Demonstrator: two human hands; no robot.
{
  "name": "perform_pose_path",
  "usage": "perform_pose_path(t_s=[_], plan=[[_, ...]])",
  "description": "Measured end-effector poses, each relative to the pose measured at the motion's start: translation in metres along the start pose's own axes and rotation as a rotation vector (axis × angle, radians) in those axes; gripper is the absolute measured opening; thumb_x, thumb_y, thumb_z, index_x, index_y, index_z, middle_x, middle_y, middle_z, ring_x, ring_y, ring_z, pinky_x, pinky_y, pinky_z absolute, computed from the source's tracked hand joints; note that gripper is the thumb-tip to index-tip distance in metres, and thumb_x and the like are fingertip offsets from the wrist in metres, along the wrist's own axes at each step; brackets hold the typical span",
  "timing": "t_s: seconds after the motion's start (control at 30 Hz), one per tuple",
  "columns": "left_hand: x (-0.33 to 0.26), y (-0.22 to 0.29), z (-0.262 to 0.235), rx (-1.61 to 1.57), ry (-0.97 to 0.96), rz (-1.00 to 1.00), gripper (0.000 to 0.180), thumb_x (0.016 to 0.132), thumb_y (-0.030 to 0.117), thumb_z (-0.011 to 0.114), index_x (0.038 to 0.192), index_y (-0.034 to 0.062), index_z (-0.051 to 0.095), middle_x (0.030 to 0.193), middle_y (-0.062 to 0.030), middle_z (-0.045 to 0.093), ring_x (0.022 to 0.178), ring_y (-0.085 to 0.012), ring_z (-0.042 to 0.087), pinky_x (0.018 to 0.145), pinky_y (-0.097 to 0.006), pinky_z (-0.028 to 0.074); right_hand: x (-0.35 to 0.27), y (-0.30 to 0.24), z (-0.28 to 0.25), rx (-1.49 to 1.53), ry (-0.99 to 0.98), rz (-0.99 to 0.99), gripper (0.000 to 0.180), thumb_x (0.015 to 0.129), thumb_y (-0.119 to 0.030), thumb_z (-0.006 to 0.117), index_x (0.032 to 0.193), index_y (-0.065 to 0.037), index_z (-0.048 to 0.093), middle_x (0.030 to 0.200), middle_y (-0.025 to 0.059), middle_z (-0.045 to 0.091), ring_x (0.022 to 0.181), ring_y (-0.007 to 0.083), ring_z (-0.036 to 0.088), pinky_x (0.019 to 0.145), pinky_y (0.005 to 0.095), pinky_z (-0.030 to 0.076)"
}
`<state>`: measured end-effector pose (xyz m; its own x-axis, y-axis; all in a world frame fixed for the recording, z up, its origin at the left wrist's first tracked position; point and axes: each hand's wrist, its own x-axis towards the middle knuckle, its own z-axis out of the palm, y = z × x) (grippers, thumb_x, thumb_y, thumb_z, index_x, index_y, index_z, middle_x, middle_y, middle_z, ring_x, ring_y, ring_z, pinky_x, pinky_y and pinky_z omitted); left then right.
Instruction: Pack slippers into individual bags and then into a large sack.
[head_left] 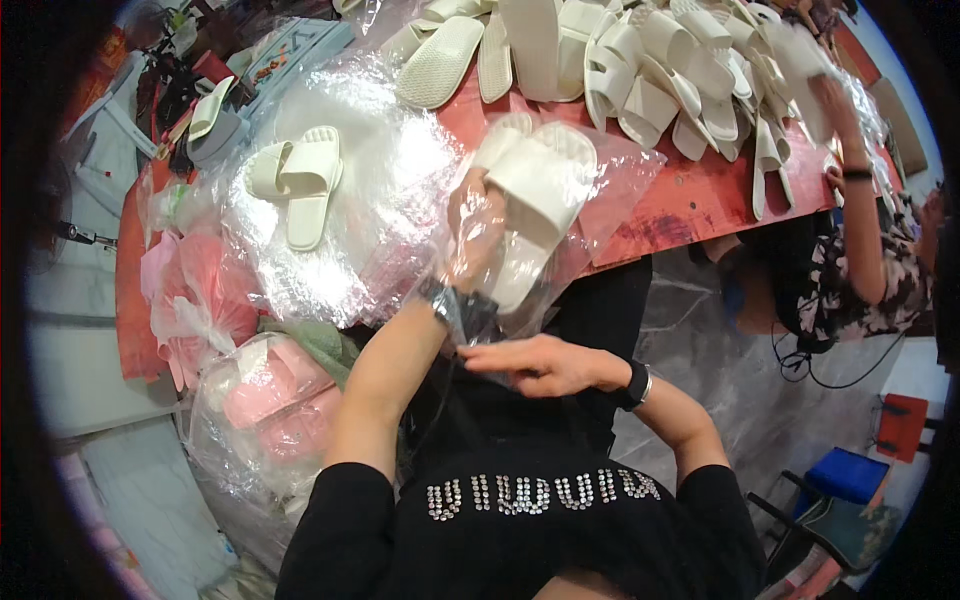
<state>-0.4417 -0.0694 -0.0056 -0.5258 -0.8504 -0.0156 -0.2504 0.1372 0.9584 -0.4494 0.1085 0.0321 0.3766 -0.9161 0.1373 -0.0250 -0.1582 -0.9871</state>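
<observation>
My left hand [478,222] is pushed inside a clear plastic bag [610,180], gripping a pair of cream slide slippers [540,195] that lie over the red table's near edge. My right hand [535,365] sits just below, fingers pinching the bag's open end near my left wrist. Both wrists wear dark bands.
Another cream pair [300,180] rests on a heap of clear bags [390,170]. A pile of loose cream slippers [650,60] covers the far table [690,200]. Bagged pink slippers [265,395] lie at left. Another person [860,240] works at right, reaching into the pile.
</observation>
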Motion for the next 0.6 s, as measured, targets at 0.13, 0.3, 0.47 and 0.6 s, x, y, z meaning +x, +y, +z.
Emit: perform_pose_path(t_s=[0.13, 0.3, 0.47, 0.6], plan=[[0.019, -0.034, 0.022, 0.236, -0.060, 0.294, 0.050, 0.072, 0.015, 0.054, 0.116, -0.0031, 0.040, 0.102, -0.0290, 0.050, 0.090, -0.0410, 0.051, 0.076, -0.043, 0.041, -0.023, 0.040, 0.003, -0.589, 0.517, -0.034, 0.054, 0.066, 0.008, 0.047, 0.118, -0.006, 0.046, 0.122, 0.0124, 0.046, 0.102, 0.0280, 0.052, 0.081, 0.0337, 0.044], [-0.036, -0.055, 0.026, 0.710, -0.406, 0.487, 0.060, 0.068, 0.025, 0.060, 0.121, 0.0032, 0.041, 0.121, -0.0295, 0.036, 0.114, -0.0399, 0.032, 0.092, -0.049, 0.028, -0.053, 0.054, 0.003, -0.735, 0.733, 0.135, 0.050, 0.067, 0.008, 0.050, 0.116, -0.005, 0.047, 0.119, 0.0136, 0.047, 0.099, 0.0298, 0.053, 0.082, 0.0337, 0.044], [-0.038, -0.066, 0.028, 0.821, -0.285, 0.714, 0.045, 0.073, 0.022, 0.057, 0.112, 0.0019, 0.047, 0.113, -0.0277, 0.041, 0.099, -0.0402, 0.043, 0.082, -0.044, 0.037, -0.047, 0.048, 0.010, -0.767, 0.796, 0.071, 0.047, 0.069, 0.008, 0.049, 0.114, -0.004, 0.047, 0.111, 0.0143, 0.052, 0.094, 0.0299, 0.055, 0.076, 0.0326, 0.047], [-0.038, -0.040, -0.002, 0.630, -0.485, 0.807, 0.032, 0.074, 0.016, 0.055, 0.104, 0.0041, 0.051, 0.100, -0.0184, 0.050, 0.095, -0.0333, 0.048, 0.079, -0.041, 0.039, -0.062, 0.056, 0.009, -0.679, 0.955, 0.179, 0.044, 0.068, 0.011, 0.047, 0.109, -0.004, 0.050, 0.097, 0.0142, 0.057, 0.087, 0.0298, 0.057, 0.072, 0.0321, 0.048]])
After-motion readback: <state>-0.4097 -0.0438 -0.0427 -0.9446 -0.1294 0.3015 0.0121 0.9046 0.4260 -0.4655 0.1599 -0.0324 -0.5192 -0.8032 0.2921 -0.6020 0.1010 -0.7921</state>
